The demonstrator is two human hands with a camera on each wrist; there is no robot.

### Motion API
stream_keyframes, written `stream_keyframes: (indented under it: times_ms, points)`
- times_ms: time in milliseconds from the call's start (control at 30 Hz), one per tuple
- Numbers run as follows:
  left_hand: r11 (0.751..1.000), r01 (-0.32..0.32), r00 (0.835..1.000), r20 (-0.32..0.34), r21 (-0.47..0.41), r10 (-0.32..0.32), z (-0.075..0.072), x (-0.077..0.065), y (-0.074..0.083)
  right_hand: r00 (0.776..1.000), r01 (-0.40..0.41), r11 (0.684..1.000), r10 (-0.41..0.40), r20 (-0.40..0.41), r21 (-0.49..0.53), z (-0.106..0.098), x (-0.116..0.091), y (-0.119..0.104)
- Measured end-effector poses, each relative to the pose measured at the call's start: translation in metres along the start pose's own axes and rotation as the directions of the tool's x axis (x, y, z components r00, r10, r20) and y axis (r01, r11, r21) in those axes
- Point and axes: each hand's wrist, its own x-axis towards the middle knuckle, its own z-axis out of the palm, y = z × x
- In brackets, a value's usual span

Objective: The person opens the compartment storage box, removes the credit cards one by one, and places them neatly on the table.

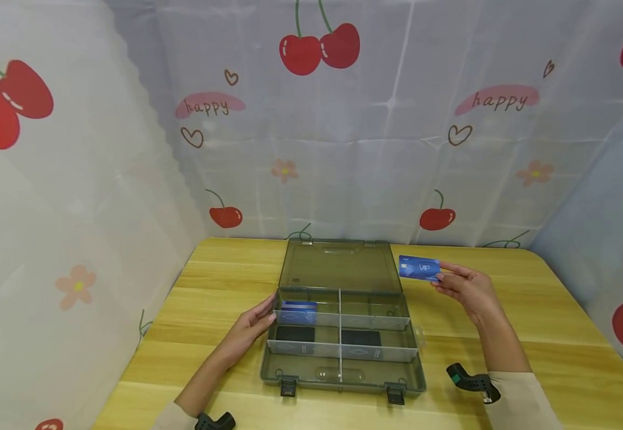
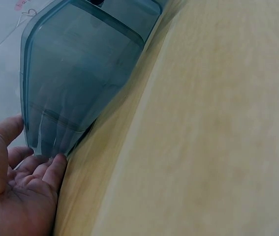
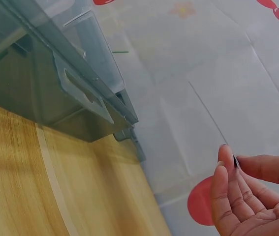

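Between thumb and fingers, my right hand (image 1: 469, 289) pinches a blue card (image 1: 417, 268) marked "VIP", held up to the right of the raised lid. In the right wrist view the card (image 3: 207, 112) appears edge-on as a thin line. My left hand (image 1: 246, 329) touches the left side of a translucent grey-green compartment box (image 1: 343, 385); the left wrist view shows its fingertips against the box wall (image 2: 75, 69). Blue cards (image 1: 298, 312) stand in the back left compartment. A black card (image 1: 295, 334) lies in the middle left compartment and another black card (image 1: 361, 338) in the middle right one.
The lid (image 1: 340, 266) leans open at the back of the box. Two dark latches (image 1: 288, 387) hang at its front edge. Clear dividers split the inside. The wooden table (image 1: 193, 310) meets cherry-patterned cloth (image 1: 343, 167) at the back and sides.
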Motion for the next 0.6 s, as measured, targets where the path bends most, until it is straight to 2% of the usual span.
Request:
stream_keyframes:
  times_ms: [233, 600]
  points:
    - [1.000, -0.010, 1.000, 0.017, 0.000, 0.010, 0.000, 0.000, 0.000, 1.000, -0.019, 0.999, 0.020, -0.013, 0.027, -0.007, 0.001, 0.002]
    - [1.000, 0.014, 1.000, 0.006, 0.007, -0.014, 0.000, -0.002, 0.003, 0.997, -0.058, 0.998, 0.059, -0.050, 0.033, -0.013, 0.003, 0.006]
